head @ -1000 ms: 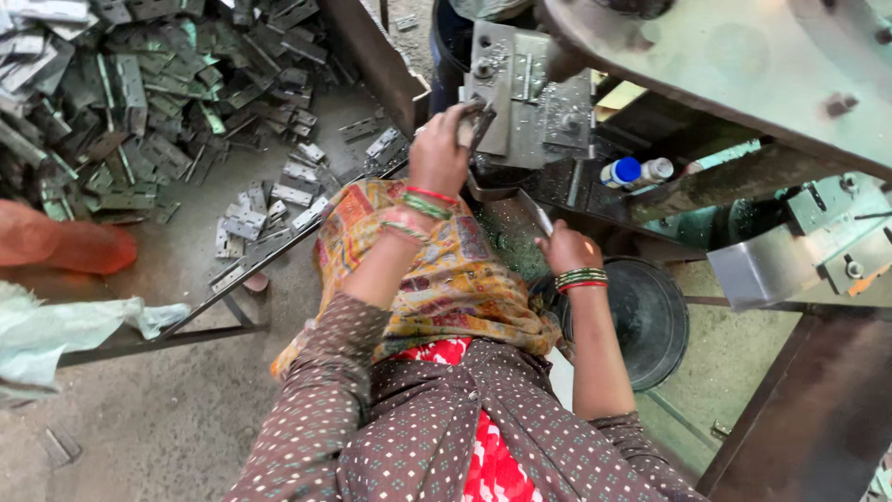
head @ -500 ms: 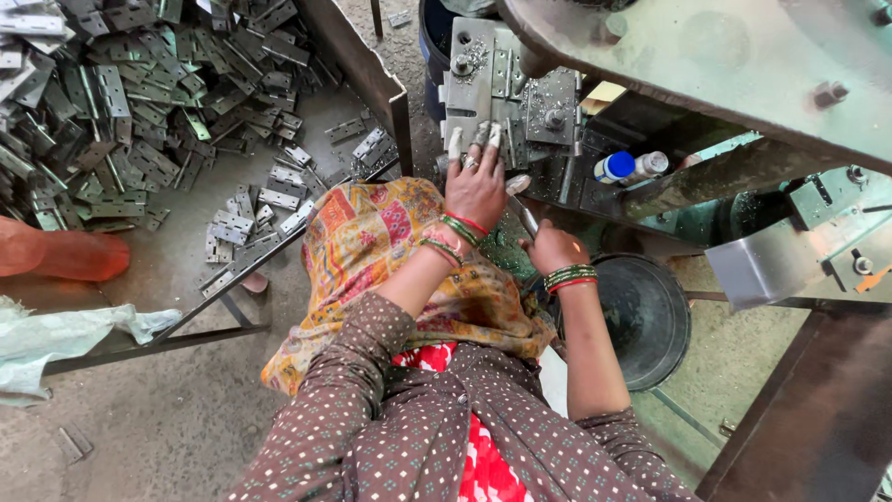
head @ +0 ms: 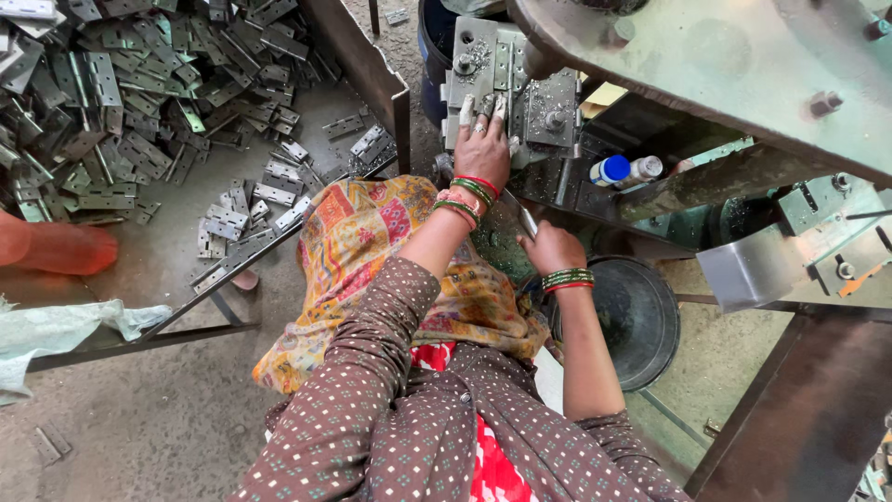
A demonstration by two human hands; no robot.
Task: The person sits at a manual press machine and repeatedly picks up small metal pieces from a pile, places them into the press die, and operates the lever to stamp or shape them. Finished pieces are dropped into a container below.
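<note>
The left hand (head: 481,149), fingers spread flat and gripping nothing, pressed on the grey metal fixture (head: 506,84) at the machine's front edge, while the right hand (head: 550,249), fingers curled round a thin metal strip (head: 526,221), waited below it, apparently mid-loading.

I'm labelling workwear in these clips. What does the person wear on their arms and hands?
Both arms have brown sleeves with small pale dots. The left hand has taped fingertips, a ring, and red and green bangles at the wrist. The right hand has green and red bangles too.
</note>
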